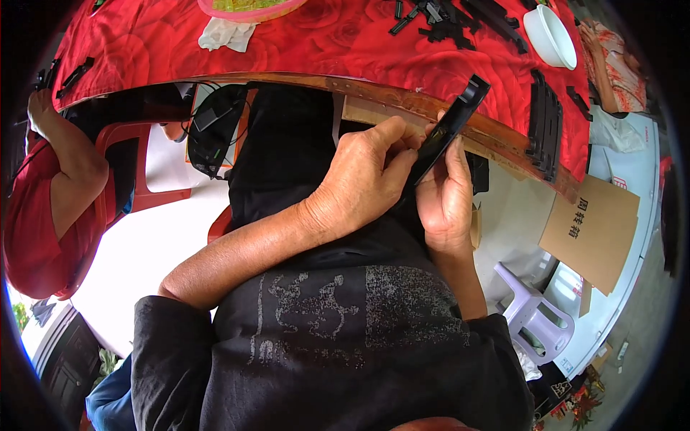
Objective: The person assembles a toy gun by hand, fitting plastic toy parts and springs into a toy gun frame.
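Note:
A long, narrow black plastic part (460,108) is tilted in front of me, just off the table's near edge, with its upper end over the red cloth. My right hand (445,197) holds it from the right and below, thumb along its side. My left hand (370,169) is closed in a pinch against the part's left side; whatever sits between its fingertips is hidden. The part's lower end disappears behind my fingers.
The table has a red rose-patterned cloth (302,43). On it are a pink-rimmed basin (262,13), a white rag (226,34), several black pieces (435,18), a white bowl (550,37) and stacked black strips (545,126). People sit left and far right. A purple stool (535,316) and cardboard (593,230) stand right.

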Motion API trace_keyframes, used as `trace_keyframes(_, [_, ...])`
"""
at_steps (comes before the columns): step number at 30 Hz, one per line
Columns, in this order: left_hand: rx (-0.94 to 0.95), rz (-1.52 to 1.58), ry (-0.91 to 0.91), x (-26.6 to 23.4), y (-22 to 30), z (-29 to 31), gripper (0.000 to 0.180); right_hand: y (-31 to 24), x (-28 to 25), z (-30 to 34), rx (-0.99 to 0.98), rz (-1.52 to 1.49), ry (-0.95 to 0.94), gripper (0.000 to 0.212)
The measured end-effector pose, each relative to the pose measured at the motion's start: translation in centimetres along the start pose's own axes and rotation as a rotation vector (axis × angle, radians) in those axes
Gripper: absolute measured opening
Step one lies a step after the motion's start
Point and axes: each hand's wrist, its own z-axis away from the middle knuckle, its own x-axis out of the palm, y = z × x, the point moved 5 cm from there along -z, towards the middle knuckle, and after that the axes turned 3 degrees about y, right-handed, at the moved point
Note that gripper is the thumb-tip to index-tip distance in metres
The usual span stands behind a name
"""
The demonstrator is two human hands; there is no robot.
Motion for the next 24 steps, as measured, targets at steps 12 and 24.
trace_keyframes(12, [-0.204, 0.180, -0.023, 0.6, -1.3, -0.5, 0.018, -0.2, 0.0, 0.3, -0.060, 0.071, -0.065, 0.039])
trace_keyframes(24, [-0.338, 0.463, 0.014, 0.6, -0.9, -0.5, 0.013, -0.2, 0.6, 0.5, -0.056, 0.090, -0.120, 0.033])
